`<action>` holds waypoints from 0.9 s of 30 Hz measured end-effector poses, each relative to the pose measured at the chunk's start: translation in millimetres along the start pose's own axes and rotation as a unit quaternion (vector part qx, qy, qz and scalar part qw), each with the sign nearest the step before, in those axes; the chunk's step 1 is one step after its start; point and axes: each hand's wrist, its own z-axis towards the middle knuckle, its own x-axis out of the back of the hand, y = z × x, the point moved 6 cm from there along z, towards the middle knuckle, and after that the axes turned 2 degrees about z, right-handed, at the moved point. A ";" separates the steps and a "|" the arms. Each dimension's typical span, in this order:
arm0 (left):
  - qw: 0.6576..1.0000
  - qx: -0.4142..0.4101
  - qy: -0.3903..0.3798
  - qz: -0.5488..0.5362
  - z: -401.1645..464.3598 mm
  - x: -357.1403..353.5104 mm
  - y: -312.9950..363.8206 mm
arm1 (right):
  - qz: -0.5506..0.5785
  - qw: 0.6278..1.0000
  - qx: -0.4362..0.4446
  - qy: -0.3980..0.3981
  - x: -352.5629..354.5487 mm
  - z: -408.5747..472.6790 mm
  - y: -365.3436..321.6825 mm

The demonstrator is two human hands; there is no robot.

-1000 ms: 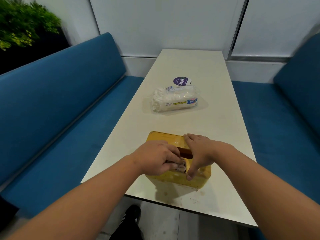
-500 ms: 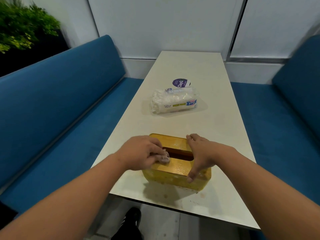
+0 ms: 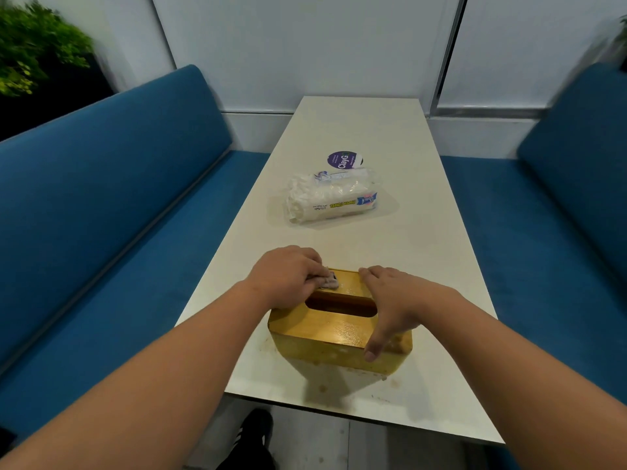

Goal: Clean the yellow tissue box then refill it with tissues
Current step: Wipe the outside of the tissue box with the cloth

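Head view: glossy yellow slotted tissue box point(image 3: 334, 329) is sitting near the white table's point(image 3: 424, 239) near edge, steadied by the flat-fingered right hand point(image 3: 395, 305). A crumpled wipe point(image 3: 91, 283) is being pinched by the left hand point(image 3: 286, 278) at the far-left corner, fingertips hidden. A plastic-wrapped tissue pack point(image 3: 330, 198) is lying well apart beyond.

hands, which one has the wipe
The left hand: it pinches a crumpled wipe against the far top of the yellow box. The right hand only lies flat on the box, holding nothing.
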 end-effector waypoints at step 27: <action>0.998 -0.032 -0.033 0.048 20.6 -1.6 -5.8 | 0.005 1.000 -0.001 0.007 -0.7 -0.1 4.3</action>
